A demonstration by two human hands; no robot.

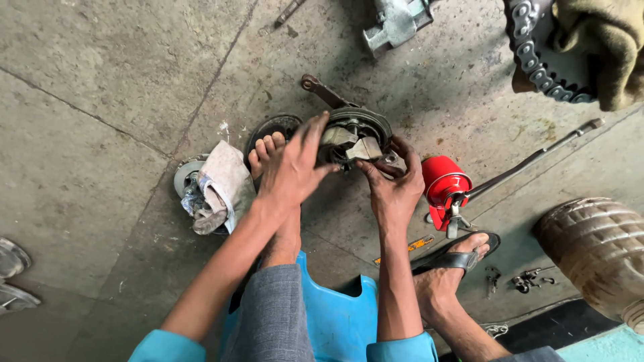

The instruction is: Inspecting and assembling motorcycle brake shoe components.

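1. Brake plate, a round dark metal part with pale shoes on its face and a rusty lever arm sticking out at its upper left, stands tilted on the concrete floor, just beyond the person's bare left foot.
2. Left hand lies over the plate's left side, fingers spread and pressing on the pale shoe; its grip is loose and open rather than closed around anything.
3. Right hand holds the plate's lower right edge, fingers curled on the rim and thumb on the shoe (how tightly it clamps is hard to judge from this angle).
4. A crumpled grey rag lies over a small round metal part, left of the foot.
5. A red oil can with a long thin spout stands just right of the right hand.
6. The right foot, in a black sandal, rests near the can, with small metal bits beside it.
7. A sprocket with a chain and an olive cloth sit at the top right.
8. The person sits on a blue plastic stool.
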